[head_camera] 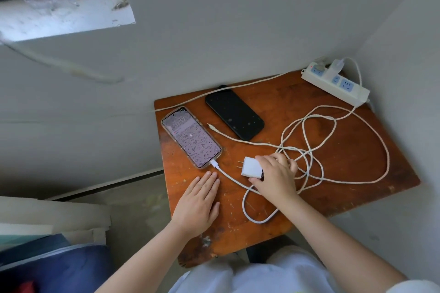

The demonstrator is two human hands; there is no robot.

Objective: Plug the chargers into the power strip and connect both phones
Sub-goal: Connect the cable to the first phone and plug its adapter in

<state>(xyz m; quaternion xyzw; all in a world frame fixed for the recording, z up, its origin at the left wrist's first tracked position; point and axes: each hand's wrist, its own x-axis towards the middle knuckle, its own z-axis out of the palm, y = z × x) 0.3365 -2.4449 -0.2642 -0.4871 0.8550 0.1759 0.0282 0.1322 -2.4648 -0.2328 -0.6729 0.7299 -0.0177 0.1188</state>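
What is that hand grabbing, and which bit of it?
The right hand grips the white charger by its cable end, prongs pointing away. The left hand lies flat on the table, holding nothing.

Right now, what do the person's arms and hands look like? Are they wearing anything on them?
Both arms are bare up to the frame's bottom edge: no sleeves, watch, bracelets or gloves. The left hand and the right hand show no rings that I can see. The nails are short and unpainted. Light, pale clothing shows below.
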